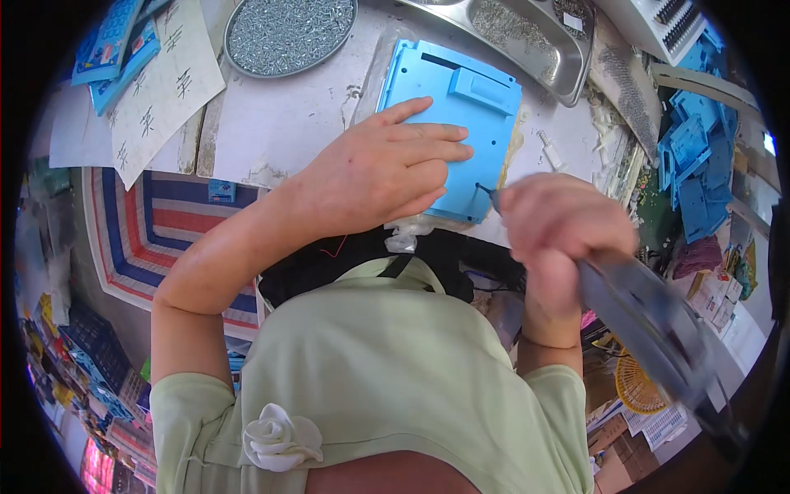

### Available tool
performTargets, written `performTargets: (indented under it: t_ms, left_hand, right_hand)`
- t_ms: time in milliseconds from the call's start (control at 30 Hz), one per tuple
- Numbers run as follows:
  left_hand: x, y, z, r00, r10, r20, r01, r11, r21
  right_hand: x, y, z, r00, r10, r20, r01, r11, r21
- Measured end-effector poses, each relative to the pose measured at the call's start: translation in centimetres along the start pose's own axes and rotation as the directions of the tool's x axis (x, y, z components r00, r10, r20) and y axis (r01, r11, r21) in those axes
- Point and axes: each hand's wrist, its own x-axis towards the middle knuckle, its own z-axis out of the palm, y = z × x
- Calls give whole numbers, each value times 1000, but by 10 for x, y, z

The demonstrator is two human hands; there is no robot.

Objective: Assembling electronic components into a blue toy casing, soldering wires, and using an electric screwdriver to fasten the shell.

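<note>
Flat atop the case [481, 115] on the desk [280, 123] lies my left hand [378, 169], fingers apart; my right hand [568, 218] clasps the driver [650, 317], bit [488, 193] at the case's near-right corner. Tilted, it could slip, scratching.

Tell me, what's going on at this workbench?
A person's left hand lies flat on a light-blue plastic panel. The right hand grips a dark tool, seemingly a power screwdriver, its tip at the panel's near right part. Farther off, to the left, sits a round tray of small metal parts.
</note>
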Motion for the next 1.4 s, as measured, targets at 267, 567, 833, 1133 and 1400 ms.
performTargets:
  t_ms: [267,567,833,1133,1400]
  left_hand:
    - [-2,-1,0,1000,-20,2,20,1000,-9]
    - [-2,-1,1,999,-44,13,44,999,-26]
    - [-2,-4,1,1000,-21,21,22,1000,-21]
    - [-4,-1,1,998,-59,32,60,997,-42]
    - [-5,2,2,995,-91,41,94,993,-68]
  right_hand:
    - [15,1,-13,999,13,35,-16,996,89]
    - [25,16,-19,987,162,-18,-161,986,36]
    - [83,44,-65,996,-11,-83,25,987,160]
    - [80,48,-65,994,97,-44,-91,989,119]
    - [76,57,-53,992,120,-48,-119,993,18]
